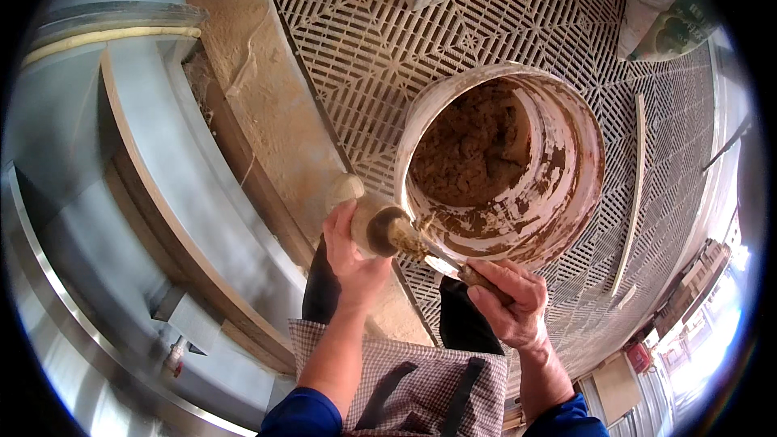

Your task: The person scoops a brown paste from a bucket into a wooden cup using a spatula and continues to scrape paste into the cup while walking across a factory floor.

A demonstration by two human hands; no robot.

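Observation:
My left hand (pixel 350 252) grips a short pale cylindrical piece (pixel 374 225) with a dark open end, smeared with brown paste. My right hand (pixel 508 301) holds a putty knife (pixel 443 262) by its wooden handle, the blade tip touching the paste on the cylinder's end. Just beyond both hands stands a white bucket (pixel 576 131), its inside wall streaked and its bottom filled with lumpy brown paste (pixel 473 146). My checked apron (pixel 421 380) and blue sleeves show at the lower edge.
A patterned lattice grate floor (pixel 372 40) lies under the bucket. A pale dusty plank (pixel 263 89) and curved grey metal ducting (pixel 97 162) run along the left. A thin wooden strip (pixel 633 194) lies at the right, a sack (pixel 668 20) at the upper right.

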